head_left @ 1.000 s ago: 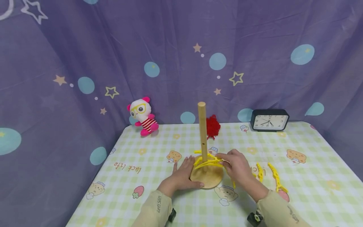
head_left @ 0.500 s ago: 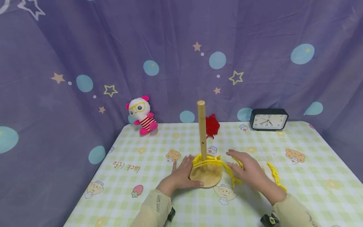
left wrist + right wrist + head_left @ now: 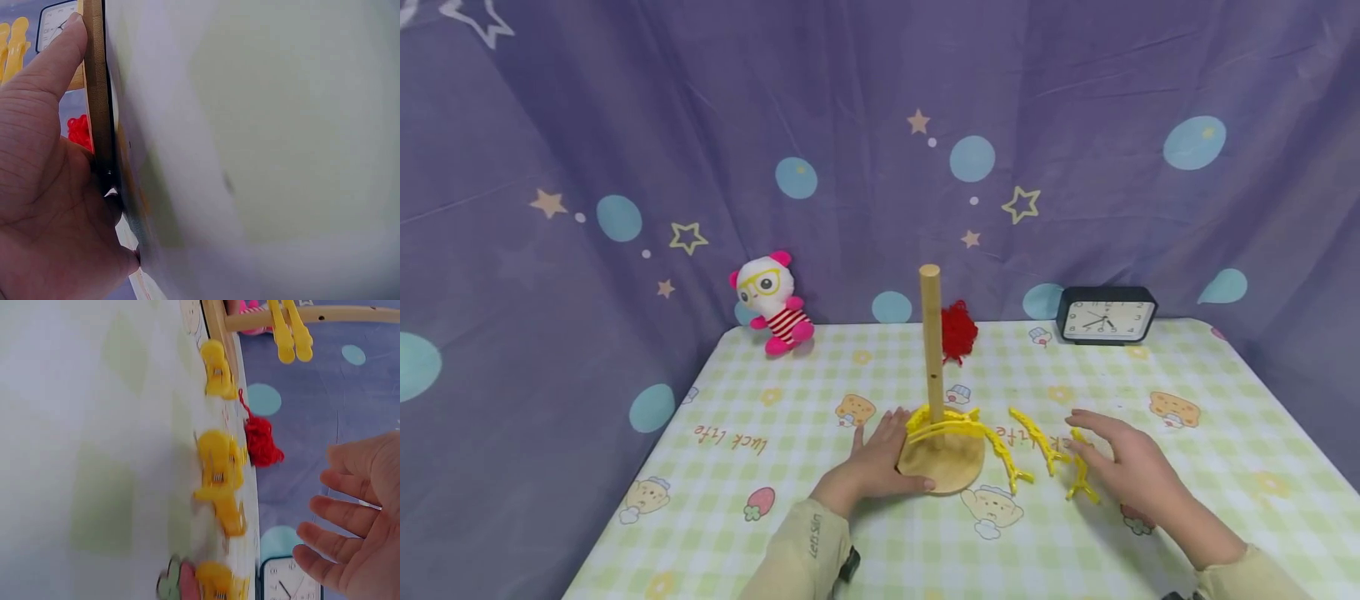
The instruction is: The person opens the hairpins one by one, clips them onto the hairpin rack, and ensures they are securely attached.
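My left hand (image 3: 880, 458) holds the round base (image 3: 942, 471) of a wooden stand at its left rim, thumb across the front edge, fingers along the left side. An upright post (image 3: 931, 342) rises from that base. One long yellow hair clip (image 3: 951, 428) lies around the foot of the post, with parts in front and behind. To the right, my right hand (image 3: 1138, 471) hovers with its fingers extended and nothing in them. Its fingertips overlap a yellow hair clip (image 3: 1081, 479) in the head view. In the right wrist view, several clips (image 3: 219, 459) show their springs end-on.
More yellow clips (image 3: 1009, 460) lie on the checked tablecloth (image 3: 805, 533) between the stand and my right hand. Behind the post is a red yarn bundle (image 3: 958, 332). A panda plush (image 3: 771, 302) sits back left, a black clock (image 3: 1107, 315) back right, before a purple curtain (image 3: 850, 83).
My right hand has left the clip at the post and moved right, over the clips on the cloth, uncovering the ones nearer the stand. My left hand stays on the base.
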The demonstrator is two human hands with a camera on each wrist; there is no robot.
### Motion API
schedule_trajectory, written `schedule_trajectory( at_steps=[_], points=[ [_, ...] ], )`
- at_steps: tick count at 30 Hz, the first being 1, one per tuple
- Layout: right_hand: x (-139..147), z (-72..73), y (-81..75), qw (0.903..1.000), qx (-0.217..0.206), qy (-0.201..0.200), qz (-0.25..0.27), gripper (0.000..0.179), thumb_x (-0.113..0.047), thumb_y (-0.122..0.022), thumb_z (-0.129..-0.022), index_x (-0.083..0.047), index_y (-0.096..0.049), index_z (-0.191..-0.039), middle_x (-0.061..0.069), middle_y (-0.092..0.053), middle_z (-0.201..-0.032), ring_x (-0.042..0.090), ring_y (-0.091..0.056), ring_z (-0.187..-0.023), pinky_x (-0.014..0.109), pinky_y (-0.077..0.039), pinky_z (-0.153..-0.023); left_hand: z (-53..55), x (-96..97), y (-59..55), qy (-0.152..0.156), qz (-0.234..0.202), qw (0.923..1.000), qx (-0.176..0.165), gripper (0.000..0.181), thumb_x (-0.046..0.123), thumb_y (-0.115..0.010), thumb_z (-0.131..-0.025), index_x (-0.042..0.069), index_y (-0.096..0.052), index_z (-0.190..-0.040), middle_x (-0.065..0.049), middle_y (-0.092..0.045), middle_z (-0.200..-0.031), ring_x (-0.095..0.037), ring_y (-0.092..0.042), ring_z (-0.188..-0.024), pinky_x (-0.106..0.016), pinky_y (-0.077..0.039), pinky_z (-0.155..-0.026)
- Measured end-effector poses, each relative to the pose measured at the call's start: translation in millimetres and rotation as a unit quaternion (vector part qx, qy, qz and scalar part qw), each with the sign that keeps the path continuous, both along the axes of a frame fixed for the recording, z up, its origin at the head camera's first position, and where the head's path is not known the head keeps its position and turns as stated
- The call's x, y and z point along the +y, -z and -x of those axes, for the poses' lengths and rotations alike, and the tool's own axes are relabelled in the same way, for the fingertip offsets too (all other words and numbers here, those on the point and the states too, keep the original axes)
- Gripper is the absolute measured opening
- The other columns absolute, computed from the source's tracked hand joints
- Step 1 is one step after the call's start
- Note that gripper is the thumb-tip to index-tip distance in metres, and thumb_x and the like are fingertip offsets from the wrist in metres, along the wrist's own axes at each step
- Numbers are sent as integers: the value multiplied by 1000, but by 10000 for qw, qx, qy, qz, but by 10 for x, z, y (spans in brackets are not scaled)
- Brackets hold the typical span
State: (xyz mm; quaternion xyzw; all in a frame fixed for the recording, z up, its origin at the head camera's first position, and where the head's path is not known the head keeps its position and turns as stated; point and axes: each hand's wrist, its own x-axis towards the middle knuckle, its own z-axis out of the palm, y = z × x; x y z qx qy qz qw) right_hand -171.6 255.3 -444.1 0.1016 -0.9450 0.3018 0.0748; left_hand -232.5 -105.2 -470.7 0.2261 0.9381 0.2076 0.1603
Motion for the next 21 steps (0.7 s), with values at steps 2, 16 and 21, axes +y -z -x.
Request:
schedule_trajectory(
  at_steps=[2, 16, 21],
  points=[
    [64, -22, 9, 9999, -37, 66, -85, 36, -23, -68, -92, -8, -65, -125, 18, -58, -133, 44, -50, -123, 63, -41, -93, 1, -7, -1, 11, 5, 10000, -9, 110, 66, -66, -79, 10, -12, -157, -10, -7, -163, -27, -2, -150, -61, 5, -113],
    [449, -178, 81, 9973, -440, 444, -394, 52, -34, -73, -88, -2, -61, -127, 26, -56, -130, 46, -56, -112, 58, -49, -80, -5, -10, -7, 1, 49, 10000, 15, 111, 65, -66, -80, 9, -11, -157, -9, -7, -163, -27, -3, -149, -61, 4, -114],
    [531, -198, 116, 9930, -845, 617, -548, 61, -40, -75, -84, 3, -60, -125, 29, -57, -125, 40, -63, -97, 52, -50, -70, 0, -1, 6, -32, 93, 10000, -4, 111, 68, -65, -79, 11, -10, -158, -7, -6, -164, -25, -2, -150, -60, 5, -114]
  ],
)
